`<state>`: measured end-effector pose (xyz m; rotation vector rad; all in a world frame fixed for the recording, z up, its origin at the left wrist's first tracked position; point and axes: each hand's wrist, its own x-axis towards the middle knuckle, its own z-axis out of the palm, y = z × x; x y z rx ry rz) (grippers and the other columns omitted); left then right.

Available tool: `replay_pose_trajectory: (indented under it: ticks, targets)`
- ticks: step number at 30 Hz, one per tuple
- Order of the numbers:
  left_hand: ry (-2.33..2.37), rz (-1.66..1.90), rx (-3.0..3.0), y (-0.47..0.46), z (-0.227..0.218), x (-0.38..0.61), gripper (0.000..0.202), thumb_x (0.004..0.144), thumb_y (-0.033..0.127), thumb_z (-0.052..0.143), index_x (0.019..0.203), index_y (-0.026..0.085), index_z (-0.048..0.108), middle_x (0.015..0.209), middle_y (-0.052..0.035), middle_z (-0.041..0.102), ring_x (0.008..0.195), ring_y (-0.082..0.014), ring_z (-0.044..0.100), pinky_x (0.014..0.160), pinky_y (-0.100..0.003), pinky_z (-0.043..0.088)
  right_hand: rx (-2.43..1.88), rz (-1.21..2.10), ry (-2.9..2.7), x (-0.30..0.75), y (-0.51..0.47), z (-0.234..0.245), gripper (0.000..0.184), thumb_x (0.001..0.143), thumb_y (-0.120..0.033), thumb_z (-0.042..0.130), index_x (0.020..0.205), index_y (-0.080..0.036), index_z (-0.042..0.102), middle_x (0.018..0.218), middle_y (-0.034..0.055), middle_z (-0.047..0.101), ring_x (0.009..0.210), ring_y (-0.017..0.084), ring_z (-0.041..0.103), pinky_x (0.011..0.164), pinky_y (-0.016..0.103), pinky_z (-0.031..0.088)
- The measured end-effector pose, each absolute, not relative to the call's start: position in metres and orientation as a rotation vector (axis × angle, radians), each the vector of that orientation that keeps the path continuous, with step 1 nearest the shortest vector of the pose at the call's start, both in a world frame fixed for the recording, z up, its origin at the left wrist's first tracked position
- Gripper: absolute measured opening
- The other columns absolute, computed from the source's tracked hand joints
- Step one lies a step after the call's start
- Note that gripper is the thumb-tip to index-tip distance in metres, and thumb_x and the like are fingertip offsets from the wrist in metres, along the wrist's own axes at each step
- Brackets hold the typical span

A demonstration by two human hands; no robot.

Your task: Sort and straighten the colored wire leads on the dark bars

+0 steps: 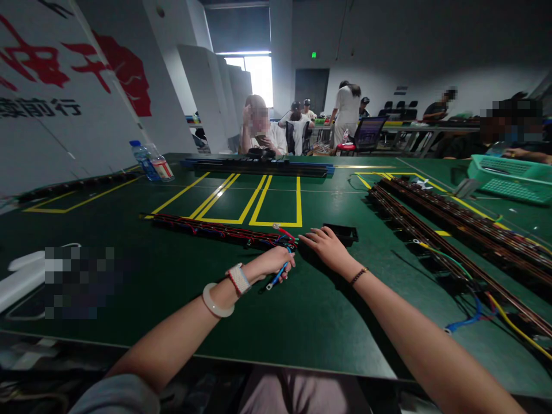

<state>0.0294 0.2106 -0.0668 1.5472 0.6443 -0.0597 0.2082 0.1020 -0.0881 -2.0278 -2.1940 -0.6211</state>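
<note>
A long black strip assembly (215, 227) with red wires along it lies across the table in front of me. At its right end, my left hand (276, 261) is closed around a blue cable (282, 269), whose metal ring lug (269, 286) sticks out below the fingers. A red wire with a lug (278, 228) rises just above that hand. My right hand (325, 247) reaches to the same end, fingers stretched out and palm down. Its fingertips are close to the wire ends; whether they touch is hard to tell. Partly behind that hand is a small black tray (345, 234).
To the right lie long rail assemblies (435, 247) with loose yellow-green and blue cables. A green basket (509, 181) stands farther back. Black and blue strips (259, 167) lie along the far edge, before a seated person. Bottles (150, 161) stand at the back left.
</note>
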Motion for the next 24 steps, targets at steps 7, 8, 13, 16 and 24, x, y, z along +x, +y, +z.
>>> replay_pose_trajectory:
  ticks: [7, 8, 13, 16, 24]
  targets:
    - [0.608, -0.199, 1.708, 0.209, -0.065, 0.033, 0.036, 0.086, 0.039, 0.050, 0.063, 0.012, 0.056, 0.048, -0.0041, 0.057, 0.039, -0.0119, 0.053, 0.043, -0.021, 0.041, -2.043, -0.440, -2.196, 0.210, 0.096, -0.079, 0.042, 0.089, -0.009, 0.042, 0.129, -0.019, 0.055, 0.116, 0.0116, 0.062, 0.117, 0.024, 0.047, 0.101, 0.041, 0.029]
    - [0.587, -0.202, 1.690, 0.208, -0.065, 0.034, 0.038, 0.086, 0.042, 0.050, 0.065, 0.012, 0.058, 0.052, -0.0071, 0.061, 0.042, -0.0131, 0.056, 0.046, -0.022, 0.044, -2.051, -0.405, -2.165, 0.211, 0.095, -0.078, 0.043, 0.088, -0.008, 0.043, 0.127, -0.019, 0.056, 0.117, 0.0116, 0.061, 0.117, 0.024, 0.047, 0.101, 0.042, 0.029]
    - [0.615, -0.184, 1.784, 0.206, -0.056, 0.035, 0.055, 0.081, 0.060, 0.048, 0.063, 0.010, 0.061, 0.055, -0.0120, 0.064, 0.045, -0.0157, 0.060, 0.047, -0.022, 0.045, -1.919, -0.199, -1.833, 0.208, 0.092, -0.070, 0.042, 0.089, -0.007, 0.038, 0.125, -0.018, 0.057, 0.117, 0.0105, 0.062, 0.110, 0.019, 0.053, 0.098, 0.037, 0.035]
    - [0.766, -0.146, 1.954, 0.207, -0.045, 0.033, 0.052, 0.083, 0.055, 0.048, 0.055, 0.012, 0.058, 0.046, -0.0093, 0.059, 0.039, -0.0166, 0.056, 0.044, -0.023, 0.042, -1.647, -0.012, -1.696, 0.193, 0.089, -0.060, 0.040, 0.095, -0.022, 0.038, 0.135, -0.022, 0.046, 0.128, 0.0085, 0.055, 0.117, 0.018, 0.050, 0.101, 0.037, 0.036]
    - [0.601, -0.189, 1.820, 0.209, -0.054, 0.031, 0.032, 0.080, 0.038, 0.057, 0.061, 0.012, 0.056, 0.051, -0.0057, 0.060, 0.044, -0.0157, 0.058, 0.046, -0.024, 0.046, -1.385, 0.133, -1.652, 0.143, 0.085, -0.036, 0.039, 0.084, -0.040, 0.061, 0.118, -0.021, 0.055, 0.114, 0.0067, 0.061, 0.107, 0.020, 0.055, 0.094, 0.034, 0.042]
